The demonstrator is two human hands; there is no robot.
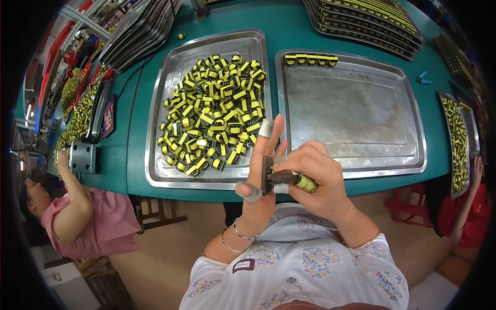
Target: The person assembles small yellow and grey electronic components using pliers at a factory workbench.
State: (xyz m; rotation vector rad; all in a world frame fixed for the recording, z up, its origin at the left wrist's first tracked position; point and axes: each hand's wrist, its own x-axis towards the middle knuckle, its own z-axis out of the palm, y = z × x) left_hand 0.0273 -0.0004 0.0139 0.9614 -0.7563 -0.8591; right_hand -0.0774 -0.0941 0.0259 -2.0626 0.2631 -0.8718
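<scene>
My left hand (pixel 260 175) is in front of the trays, with its index finger and thumb wrapped in pale tape. It holds a small dark component (pixel 267 173) against the fingers; most of it is covered. My right hand (pixel 325 178) grips what looks like a pair of pliers (pixel 283 177), with dark jaws and a yellow-green handle. The jaw tips meet the component's side. A metal tray (pixel 156 173) at left bears a loose heap of small yellow-and-black transformers (pixel 214 116). In the right metal tray (pixel 351 113), several transformers (pixel 311 60) stand in a row along the far edge.
Stacked trays (pixel 137 36) stand at the far left, and filled ones (pixel 367 26) at the far right. A blue-handled tool (pixel 423 78) lies on the green table (pixel 281 28). One person (pixel 77 217) works at left; another person's arm (pixel 467 201) reaches toward a tray at right.
</scene>
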